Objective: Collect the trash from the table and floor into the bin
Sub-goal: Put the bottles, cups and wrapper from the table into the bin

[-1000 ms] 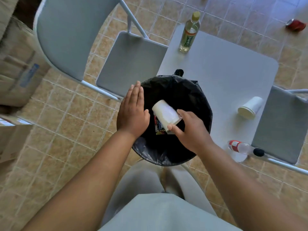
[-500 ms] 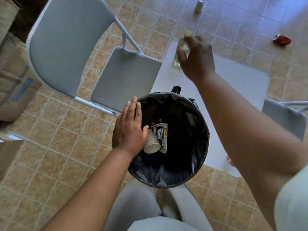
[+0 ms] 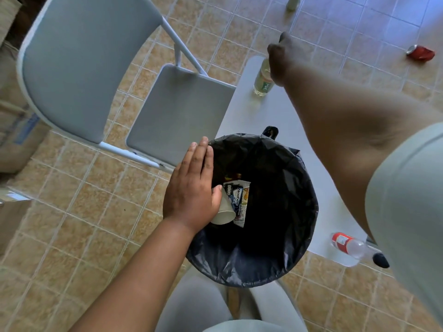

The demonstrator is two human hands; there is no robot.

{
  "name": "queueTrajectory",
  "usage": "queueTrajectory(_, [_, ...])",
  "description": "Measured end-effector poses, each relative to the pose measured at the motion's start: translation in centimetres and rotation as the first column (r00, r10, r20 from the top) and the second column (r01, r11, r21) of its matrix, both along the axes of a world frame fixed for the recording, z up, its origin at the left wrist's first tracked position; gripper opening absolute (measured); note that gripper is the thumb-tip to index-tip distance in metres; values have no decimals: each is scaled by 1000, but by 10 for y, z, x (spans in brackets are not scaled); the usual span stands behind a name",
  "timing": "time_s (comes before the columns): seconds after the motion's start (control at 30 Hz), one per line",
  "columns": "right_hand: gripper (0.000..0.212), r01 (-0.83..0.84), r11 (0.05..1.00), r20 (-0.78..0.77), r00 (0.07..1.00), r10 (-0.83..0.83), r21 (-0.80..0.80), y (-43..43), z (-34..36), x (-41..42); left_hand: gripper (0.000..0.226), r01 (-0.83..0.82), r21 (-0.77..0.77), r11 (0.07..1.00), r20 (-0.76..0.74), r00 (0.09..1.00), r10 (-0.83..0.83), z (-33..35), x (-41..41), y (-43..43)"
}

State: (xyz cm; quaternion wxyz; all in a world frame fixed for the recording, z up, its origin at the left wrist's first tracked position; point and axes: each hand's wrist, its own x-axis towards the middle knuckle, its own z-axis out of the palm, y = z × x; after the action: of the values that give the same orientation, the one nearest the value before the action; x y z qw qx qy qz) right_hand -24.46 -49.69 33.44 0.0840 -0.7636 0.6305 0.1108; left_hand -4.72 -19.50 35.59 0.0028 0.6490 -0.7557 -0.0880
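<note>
A bin lined with a black bag [image 3: 299,188] stands against the near edge of the white table [image 3: 271,113]. Inside it lie a white paper cup [image 3: 224,213] and a gum wrapper [image 3: 238,200]. My left hand [image 3: 191,190] lies flat on the bin's left rim, thumb inside, fingers straight. My right hand [image 3: 281,58] reaches to the table's far corner and is closed around the top of a clear bottle of yellowish liquid [image 3: 262,81], which stands upright on the table. A plastic bottle with a red label [image 3: 347,245] lies at the table's near right corner.
A crushed red can [image 3: 420,52] lies on the tiled floor at the far right, and a pale bottle [image 3: 293,2] stands at the top edge. A grey folding chair [image 3: 79,68] stands left of the table. Cardboard boxes [image 3: 14,135] line the left side.
My right hand dropped the white cup into the bin, then reached across the table and closed on the top of the yellowish bottle. My left hand stayed on the rim.
</note>
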Motion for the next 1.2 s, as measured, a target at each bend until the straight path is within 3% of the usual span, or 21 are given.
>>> queueTrajectory(0.07, [39, -33, 998, -105, 994, 26, -58, 8, -9, -11, 79, 2, 3, 1000, -1, 1000, -2, 0, 1, 1])
queueTrajectory(0.13, [34, -26, 997, -71, 997, 21, -73, 20, -7, -21, 80, 4, -5, 1000, -14, 1000, -4, -1, 2, 0])
queueTrajectory(0.23, [34, 103, 980, 162, 984, -75, -172, 52, 18, -29, 81, 10, 11, 1000, -16, 1000, -9, -1, 3, 0])
queueTrajectory(0.33, [36, 187, 920, 347, 936, -60, -345, 95, 61, -41, 81, 12, 20, 1000, -23, 1000, -12, 0, 4, 1])
queueTrajectory(0.43, [35, 283, 764, 541, 835, 102, -579, 153, 118, -50, 81, 21, 34, 999, -23, 1000, -21, 2, 3, 1])
queueTrajectory(0.5, [34, 419, 676, 680, 714, 167, -606, 193, 151, -50, 81, 27, 48, 998, -30, 999, -25, 3, 2, 0])
queueTrajectory(0.63, [32, 510, 712, 832, 521, 191, -483, 264, 183, -30, 79, 27, 59, 998, -90, 996, -21, 5, 5, -1])
queueTrajectory(0.77, [17, 423, 849, 795, 607, -6, -317, 305, 137, -1, 78, 42, 56, 998, -140, 990, -33, 8, 9, -2])
queueTrajectory(0.83, [20, 306, 930, 697, 713, -81, -205, 314, 101, 8, 77, 83, 61, 995, -127, 989, -74, 8, 14, -4])
queueTrajectory(0.93, [20, 199, 978, 498, 856, -140, -66, 314, 58, 16, 76, 148, 70, 986, -98, 985, -141, 8, 23, -5])
queueTrajectory(1.13, [28, 271, 951, 348, 886, -307, 149, 300, 26, 9, 73, 139, -15, 990, -150, 979, -140, 3, 12, 6])
queueTrajectory(1.2, [30, 295, 945, 356, 875, -327, 142, 303, 24, 4, 73, 130, -17, 991, -146, 981, -131, 2, -2, 10])
